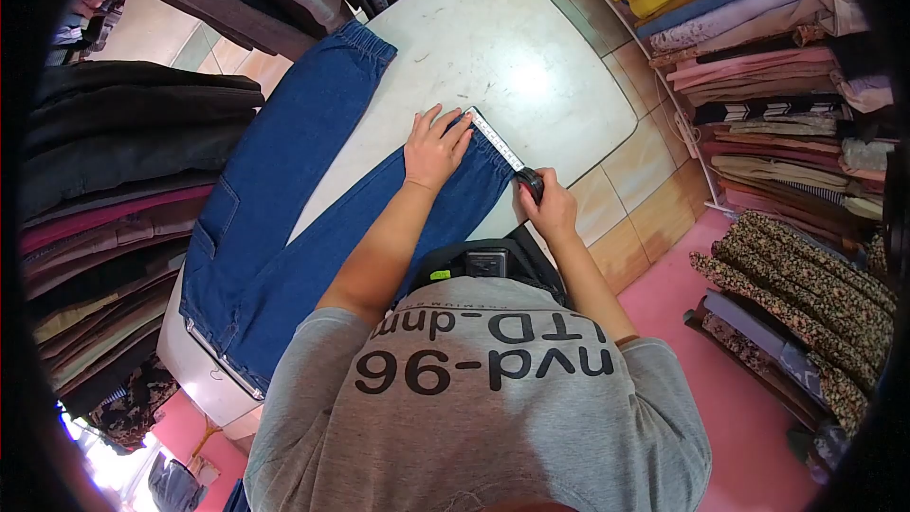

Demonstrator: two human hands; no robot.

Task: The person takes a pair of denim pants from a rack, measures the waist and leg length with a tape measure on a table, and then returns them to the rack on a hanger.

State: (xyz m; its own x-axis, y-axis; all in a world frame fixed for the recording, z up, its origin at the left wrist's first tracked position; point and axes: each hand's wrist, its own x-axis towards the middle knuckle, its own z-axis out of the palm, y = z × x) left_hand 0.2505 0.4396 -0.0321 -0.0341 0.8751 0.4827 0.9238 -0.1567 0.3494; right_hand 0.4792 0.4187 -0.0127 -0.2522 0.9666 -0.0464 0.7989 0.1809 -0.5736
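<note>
Blue denim trousers (275,199) lie spread over a white table, with a hanger at the waist end. One leg's gathered cuff (488,166) lies under a strip of white measuring tape (496,140). The fingers of my left hand (436,147) are spread, with a fingertip at the tape's far end by the cuff's corner. My right hand (552,207) is wrapped round the black tape measure case (531,184) at the cuff's other corner. The second leg's cuff (365,43) lies further off to the left.
The white table (559,85) stands on a tiled floor (635,171). Dark garments (123,142) hang at the left, and more hang at the top. Colourful clothes (777,85) fill a rack at the right, with floral fabric (806,294) below them.
</note>
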